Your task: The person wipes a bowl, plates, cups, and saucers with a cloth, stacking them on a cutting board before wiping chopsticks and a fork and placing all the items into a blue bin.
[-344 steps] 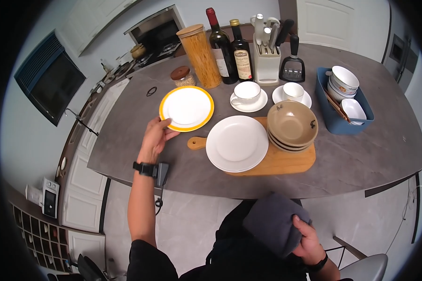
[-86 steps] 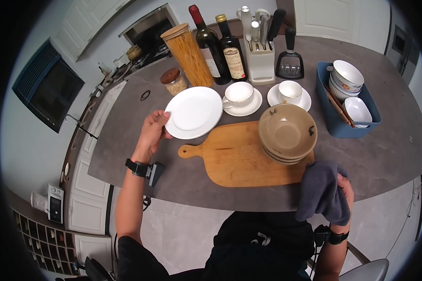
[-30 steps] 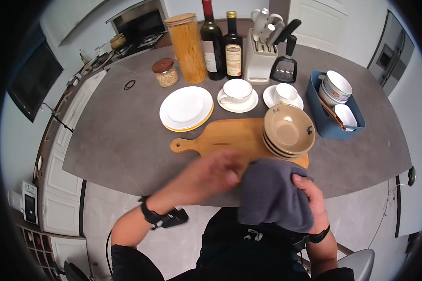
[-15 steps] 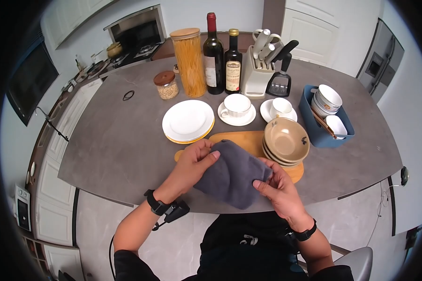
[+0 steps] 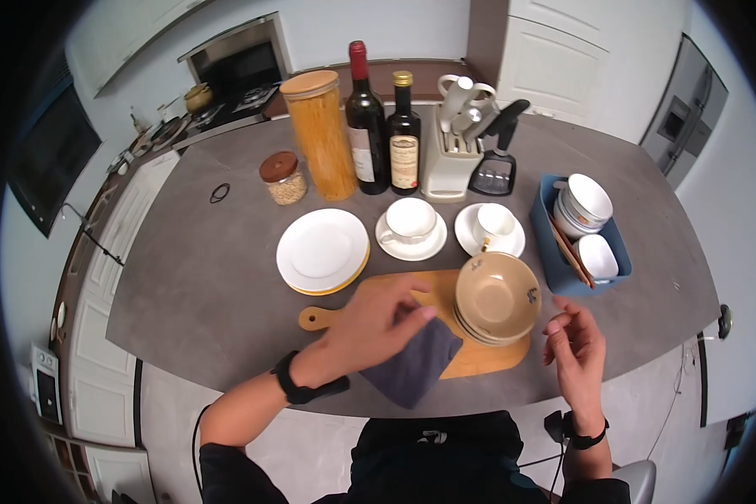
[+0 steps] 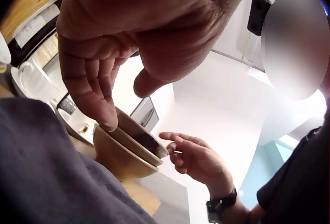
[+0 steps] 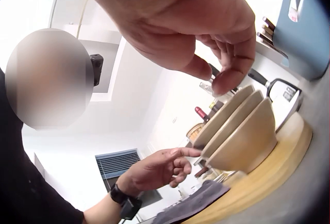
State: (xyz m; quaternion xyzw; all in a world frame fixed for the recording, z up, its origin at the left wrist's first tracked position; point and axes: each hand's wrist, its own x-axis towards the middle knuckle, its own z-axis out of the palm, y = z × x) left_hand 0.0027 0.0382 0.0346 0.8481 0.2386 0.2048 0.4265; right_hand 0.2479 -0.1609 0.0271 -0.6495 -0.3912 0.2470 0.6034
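Observation:
The dark grey cloth (image 5: 412, 367) lies over the front left part of the wooden board (image 5: 487, 359), partly past its edge. Above the cloth is my left hand (image 5: 365, 326), fingers relaxed and holding nothing. My right hand (image 5: 578, 349) hangs just right of the stacked tan bowls (image 5: 500, 294), its fingers loosely bent and empty; in the right wrist view the bowls (image 7: 242, 136) stand just below its fingertips. White plates (image 5: 322, 249) lie stacked behind the board's handle, a yellow rim showing under them.
Two white cups (image 5: 411, 220) on saucers stand behind the board. Farther back are a pasta jar (image 5: 321, 139), a small lidded jar (image 5: 284, 179), two bottles (image 5: 367, 143) and a knife block (image 5: 451, 164). A blue basket (image 5: 554, 265) with bowls stands at the right.
White plates moved from the board onto the yellow-rimmed plate. Both hands held the cloth half a second ago; now it lies on the board, released, and the right hand has moved right.

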